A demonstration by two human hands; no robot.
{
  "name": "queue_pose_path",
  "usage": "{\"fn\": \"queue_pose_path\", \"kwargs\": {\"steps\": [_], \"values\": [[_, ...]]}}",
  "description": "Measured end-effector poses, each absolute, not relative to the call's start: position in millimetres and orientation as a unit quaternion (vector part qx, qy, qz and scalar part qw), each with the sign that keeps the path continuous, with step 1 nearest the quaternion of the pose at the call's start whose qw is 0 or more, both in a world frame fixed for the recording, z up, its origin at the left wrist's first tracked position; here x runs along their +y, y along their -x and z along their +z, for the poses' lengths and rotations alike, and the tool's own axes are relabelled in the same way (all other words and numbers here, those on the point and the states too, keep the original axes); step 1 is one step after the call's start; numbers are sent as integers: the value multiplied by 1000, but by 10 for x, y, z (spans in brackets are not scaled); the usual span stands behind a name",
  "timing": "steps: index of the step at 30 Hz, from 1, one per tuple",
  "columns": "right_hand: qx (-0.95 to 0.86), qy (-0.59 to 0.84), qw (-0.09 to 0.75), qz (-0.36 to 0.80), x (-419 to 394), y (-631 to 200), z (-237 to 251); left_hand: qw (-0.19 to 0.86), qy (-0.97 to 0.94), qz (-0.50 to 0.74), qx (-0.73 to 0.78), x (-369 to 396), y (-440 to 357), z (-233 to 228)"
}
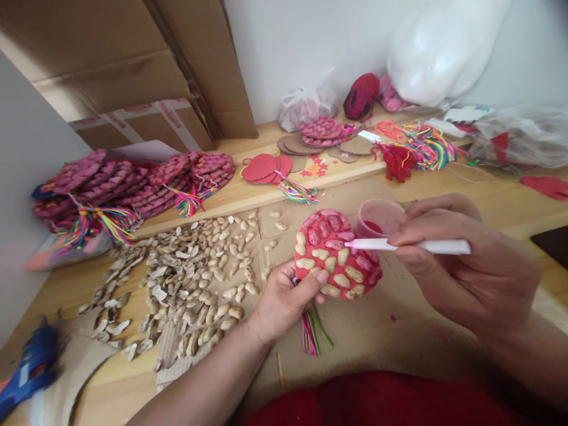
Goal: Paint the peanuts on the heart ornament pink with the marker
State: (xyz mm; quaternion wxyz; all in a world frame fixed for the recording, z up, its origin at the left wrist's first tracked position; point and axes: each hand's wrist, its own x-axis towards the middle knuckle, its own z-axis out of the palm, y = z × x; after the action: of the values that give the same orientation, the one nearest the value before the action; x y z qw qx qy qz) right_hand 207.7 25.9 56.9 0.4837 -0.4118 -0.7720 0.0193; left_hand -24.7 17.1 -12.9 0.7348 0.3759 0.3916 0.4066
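Note:
My left hand (290,293) pinches the lower left edge of a round red disc (316,273) covered with peanut shells, its thumb on top. Shells on the disc's upper and right parts are painted pink; those at the lower left are bare tan. A tassel of pink and green cords (314,332) hangs below it. In my right hand (461,260) is a white-handled paintbrush (426,245), held level, its pink tip touching a shell near the disc's middle. Just behind the disc stands a small clear cup (380,214) with pink-red paint inside.
Loose peanut shells (208,266) spread over cardboard at the left. A blue glue gun (33,367) lies at the near left. Finished pink discs with tassels (97,183) are stacked on a raised wooden ledge (208,207), beside plain red discs (261,169), colourful cords (426,148) and a yarn ball (361,96).

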Motion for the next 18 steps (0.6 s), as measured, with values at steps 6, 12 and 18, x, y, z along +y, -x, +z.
{"fn": "queue_pose_path", "kwargs": {"steps": [6,12,18], "values": [[-786,399,472,8,256,-2079,575,727,-385,406,398,169,245,-121],[-801,390,454,-5,243,-2072,579,725,-397,405,390,177,223,-83],[-815,380,438,2,242,-2041,574,726,-397,413,379,173,198,-23]]}}
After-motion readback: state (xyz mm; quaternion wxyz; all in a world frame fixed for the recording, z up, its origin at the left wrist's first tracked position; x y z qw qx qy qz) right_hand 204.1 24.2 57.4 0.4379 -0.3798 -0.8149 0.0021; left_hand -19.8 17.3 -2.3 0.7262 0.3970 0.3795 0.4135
